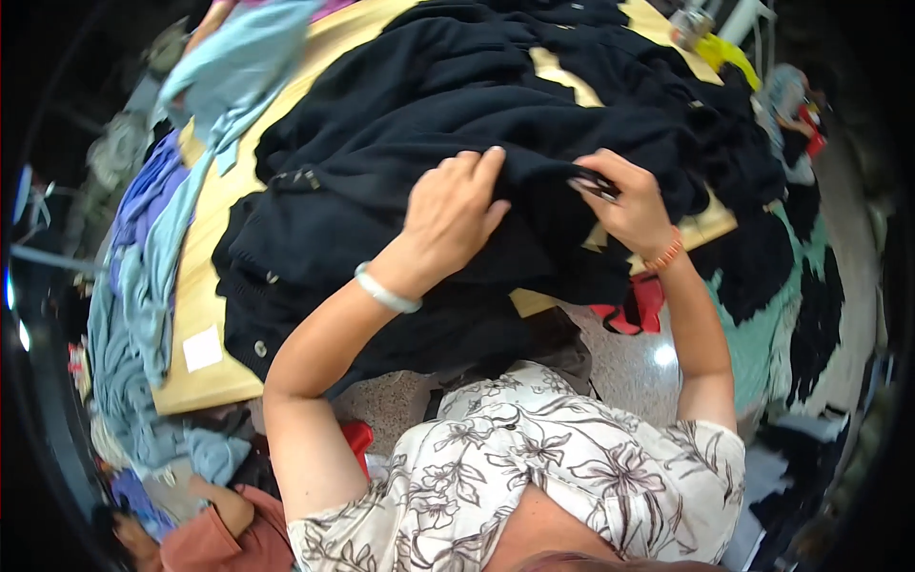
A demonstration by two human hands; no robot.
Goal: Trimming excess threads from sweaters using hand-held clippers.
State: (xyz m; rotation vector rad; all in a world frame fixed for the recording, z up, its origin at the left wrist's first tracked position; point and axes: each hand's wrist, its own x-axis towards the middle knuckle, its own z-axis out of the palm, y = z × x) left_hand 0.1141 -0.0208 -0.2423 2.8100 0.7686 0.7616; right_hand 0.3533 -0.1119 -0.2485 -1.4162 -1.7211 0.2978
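Note:
A black knit garment [381, 195] lies spread before me on top of more black garments, with small shiny buttons along its left part. Palm down, my left hand [453, 208] rests on the cloth, fingers stretched out and thumb apart, holding nothing. To its right my right hand [629, 202] is closed around small dark thread snips [599, 187], with fingers also at a raised fold of the black cloth. The fingers partly hide the snips, and I cannot tell whether the blades touch the fabric.
The pile covers a pale wooden table [212, 296]; a white paper square [202, 349] lies near its left corner. Light blue garments [143, 315] hang over the left edge, green cloth [762, 296] at the right. A red item [640, 303] is below the front edge. Another person [229, 529] is at lower left.

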